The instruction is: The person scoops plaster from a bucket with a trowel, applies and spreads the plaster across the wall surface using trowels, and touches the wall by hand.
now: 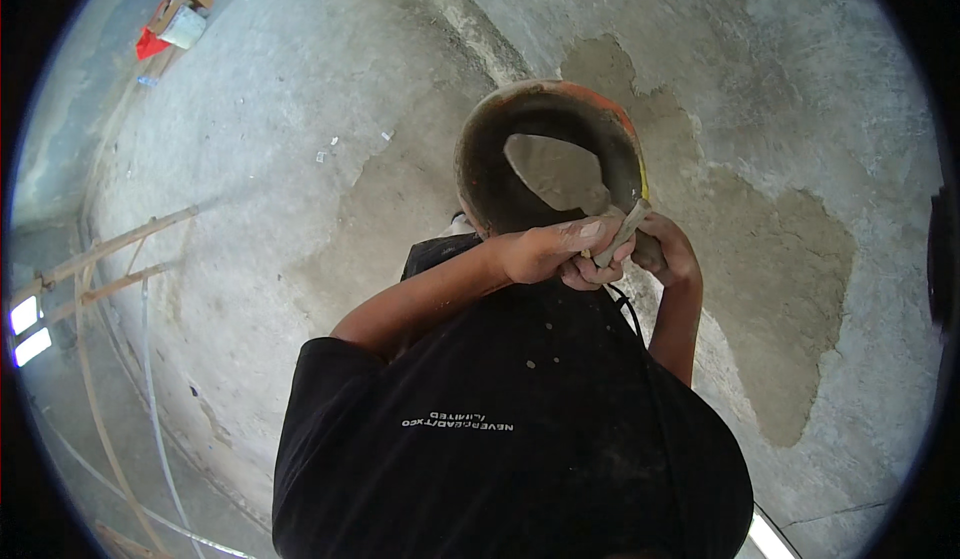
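A round, dark-lined bucket point(473, 124) with orange and yellow on its rim is in front of my body. Inside it shows the grey, pointed blade of a trowel point(556, 171), caked with mortar. My left hand point(565, 251) is closed at the bucket's near rim, its fingers wrapped round a pale, short handle that appears to be the trowel's. Just beside it, my right hand point(672, 247) curls by the right side of the rim. Its fingers are bent against a dark grey shape that I cannot make out. The bucket's lower part is hidden by my hands and black shirt.
Damp brown-grey patches point(780, 269) mark the pale concrete surface point(850, 89). Far left stand wooden poles point(120, 249) and a thin pale pipe point(152, 379). A white bucket point(183, 29) sits beside a red bag point(151, 45) at the upper left.
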`<state>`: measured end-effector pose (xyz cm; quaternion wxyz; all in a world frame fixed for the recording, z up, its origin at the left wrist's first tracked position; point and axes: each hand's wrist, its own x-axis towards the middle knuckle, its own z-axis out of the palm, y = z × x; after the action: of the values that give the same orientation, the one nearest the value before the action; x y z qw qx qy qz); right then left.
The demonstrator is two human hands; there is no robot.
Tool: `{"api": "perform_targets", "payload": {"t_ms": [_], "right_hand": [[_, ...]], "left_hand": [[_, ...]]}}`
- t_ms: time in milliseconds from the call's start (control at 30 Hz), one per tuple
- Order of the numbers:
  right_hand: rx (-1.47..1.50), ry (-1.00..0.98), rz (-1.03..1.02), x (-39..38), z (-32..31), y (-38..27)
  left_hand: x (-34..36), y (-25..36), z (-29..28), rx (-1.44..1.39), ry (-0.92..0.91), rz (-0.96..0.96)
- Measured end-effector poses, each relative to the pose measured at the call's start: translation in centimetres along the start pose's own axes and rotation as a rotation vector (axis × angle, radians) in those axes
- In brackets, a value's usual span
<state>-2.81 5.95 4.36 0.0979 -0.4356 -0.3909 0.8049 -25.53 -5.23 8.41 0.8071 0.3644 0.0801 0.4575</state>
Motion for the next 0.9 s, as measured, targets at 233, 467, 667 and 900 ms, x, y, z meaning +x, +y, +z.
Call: {"api": "perform_targets", "payload": {"t_ms": [233, 467, 667, 900], "right_hand": [[0.208, 0.147, -0.166, -3.6, -1.7, 1.6], [0.233, 0.067, -0.208, -3.7, -3.4, 5.7], [0.322, 0.107, -0.306, -4.1, -3.9, 8.9], [0.331, 0.106, -0.294, -3.6, -3.7, 10.0]], "left_hand": [[-0.4, 1.8, -0.7, -0.043, 0.094, -0.103], [-1.4, 3.1, -2.4, -0.006, 0.110, -0.208], [0.3, 4.2, -3.4, 0.023, 0.108, -0.217], [-0.3, 4.1, -4.2, 0.010, 0.131, -0.182]]}}
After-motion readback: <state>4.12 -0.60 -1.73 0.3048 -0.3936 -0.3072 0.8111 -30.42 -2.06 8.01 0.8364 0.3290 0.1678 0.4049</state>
